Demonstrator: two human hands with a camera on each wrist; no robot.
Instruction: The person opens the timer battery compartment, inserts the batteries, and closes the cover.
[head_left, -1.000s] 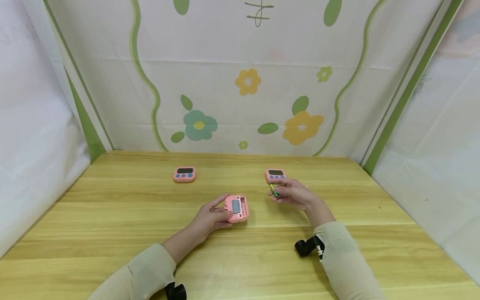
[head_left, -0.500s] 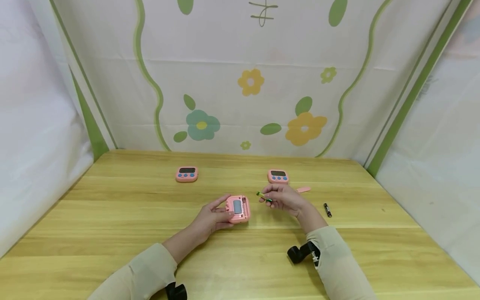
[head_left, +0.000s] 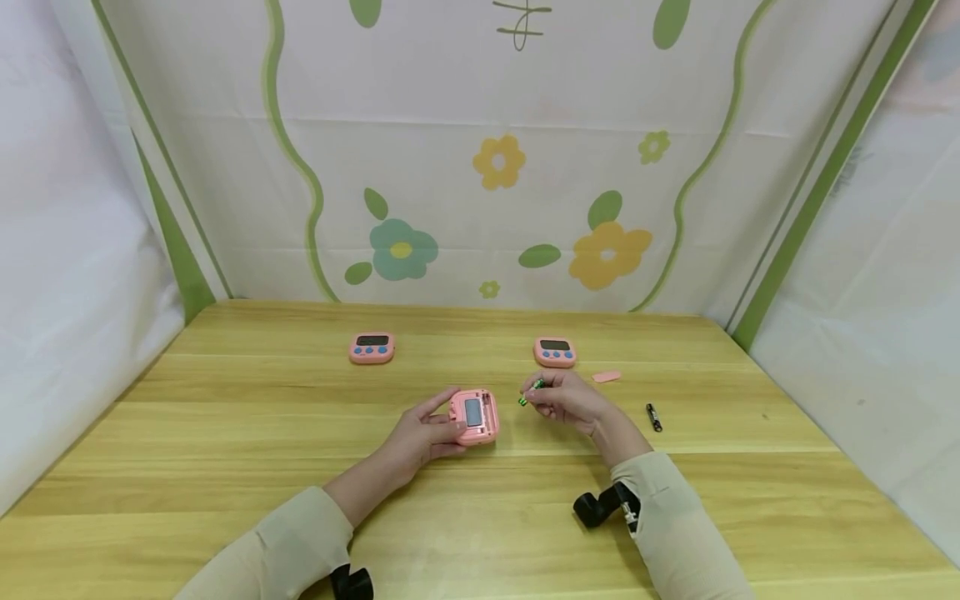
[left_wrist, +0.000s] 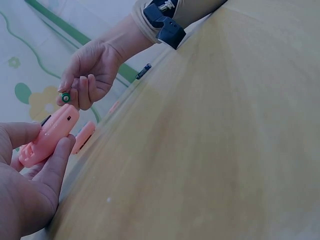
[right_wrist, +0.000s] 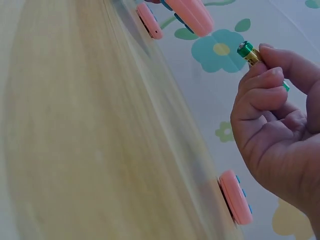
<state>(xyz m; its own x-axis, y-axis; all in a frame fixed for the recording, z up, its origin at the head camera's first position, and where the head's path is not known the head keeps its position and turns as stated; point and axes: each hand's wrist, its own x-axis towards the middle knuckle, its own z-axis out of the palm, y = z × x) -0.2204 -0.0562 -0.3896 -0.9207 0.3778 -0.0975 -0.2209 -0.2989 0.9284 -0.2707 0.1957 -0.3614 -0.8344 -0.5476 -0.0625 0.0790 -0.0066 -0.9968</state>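
Observation:
My left hand (head_left: 416,437) holds a pink digital timer (head_left: 487,417) with its back turned up. The timer's long battery slot lies uncovered along its right side. Just to the right of it, my right hand (head_left: 572,402) pinches a green and yellow battery (right_wrist: 254,56) between thumb and fingers. One metal end of the battery sticks out past the fingertips in the right wrist view. A gap separates the battery from the timer. In the left wrist view, the timer (left_wrist: 50,136) is seen edge-on between thumb and fingers.
Two more pink timers with blue buttons lie at the back of the wooden table, one on the left (head_left: 371,348) and one on the right (head_left: 555,352). A pink battery cover (head_left: 606,377) and a black battery (head_left: 654,417) lie to the right.
My right hand has come left and toward me from beside the right timer, uncovering the pink cover and black battery. The battery has turned in its fingers. My left hand keeps its place.

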